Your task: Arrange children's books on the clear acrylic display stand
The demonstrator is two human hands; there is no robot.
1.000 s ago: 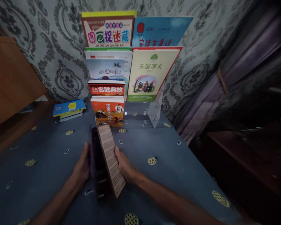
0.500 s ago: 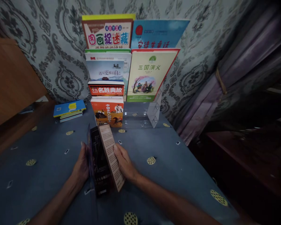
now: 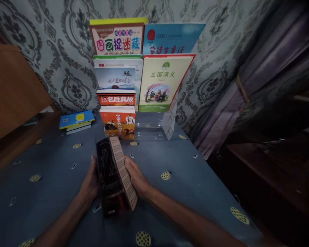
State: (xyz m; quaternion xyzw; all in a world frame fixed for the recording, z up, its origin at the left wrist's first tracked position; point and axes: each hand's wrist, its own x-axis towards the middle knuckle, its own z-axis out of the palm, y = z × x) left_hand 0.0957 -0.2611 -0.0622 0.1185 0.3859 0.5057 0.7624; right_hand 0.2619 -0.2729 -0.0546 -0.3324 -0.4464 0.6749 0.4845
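Note:
Between my hands is a dark book (image 3: 109,175), tilted, with a pale printed flap or page (image 3: 122,171) standing out along its right side. My left hand (image 3: 91,178) grips the book's left edge, thumb up; its other fingers are hidden behind the book. On the right, my right hand (image 3: 137,176) is closed on the printed part, its thumb lying on the front. Just beyond the book's top stands an orange book (image 3: 119,121) in the lowest tier of a clear display rack (image 3: 169,120).
Higher rack tiers carry a red-banded book (image 3: 117,99), a pale blue book (image 3: 115,78), a green-and-cream book (image 3: 164,84), a brown picture book (image 3: 118,37) and a blue book (image 3: 172,37). A small book stack (image 3: 77,121) lies left on the patterned cloth (image 3: 185,199). A purple curtain (image 3: 229,99) hangs right.
The dark book has turned so that more of its black front faces me, and the gap beside its left cover has closed. Both hands stay on it, nearly in place.

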